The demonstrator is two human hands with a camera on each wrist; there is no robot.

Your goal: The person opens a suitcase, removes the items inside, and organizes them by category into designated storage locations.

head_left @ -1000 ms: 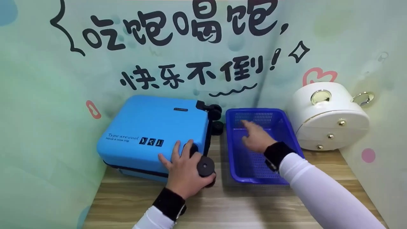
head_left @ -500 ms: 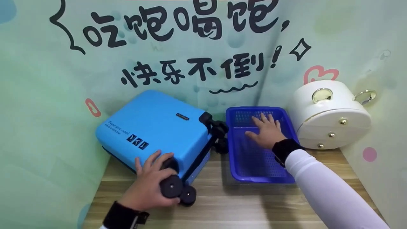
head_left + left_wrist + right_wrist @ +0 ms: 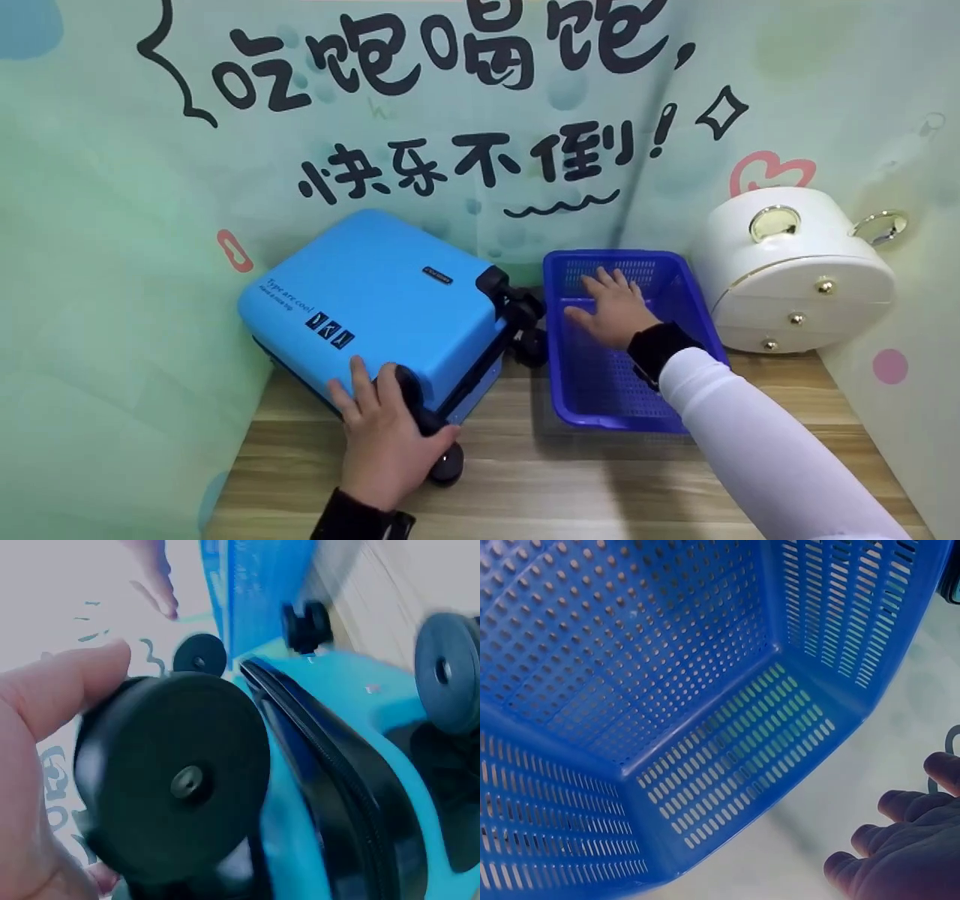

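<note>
A bright blue suitcase (image 3: 360, 277) with black wheels lies flat on the left of the table, turned at an angle. At its front corner my left hand (image 3: 386, 450) rests with fingers spread over the edge, the thumb beside a black wheel. Close up in the left wrist view, that suitcase wheel (image 3: 187, 780) has a fingertip touching its top edge. My right hand (image 3: 615, 311), fingers straight and apart, hovers over a dark blue perforated basket (image 3: 559, 390). In the right wrist view the basket (image 3: 641, 701) holds nothing, and the right hand (image 3: 911, 847) shows at lower right.
A white round-topped box (image 3: 802, 262) with gold knobs and ring handles stands right of the basket. Printed green wall sheets (image 3: 135, 262) enclose the wood-grain table (image 3: 510, 480). The suitcase's far wheels (image 3: 529, 345) sit right beside the basket's left rim.
The suitcase has turned, its front wheeled corner swinging left and toward me. My left hand moved with it, then shifted over the wheel. The right hand's fingers went from pointing to spread.
</note>
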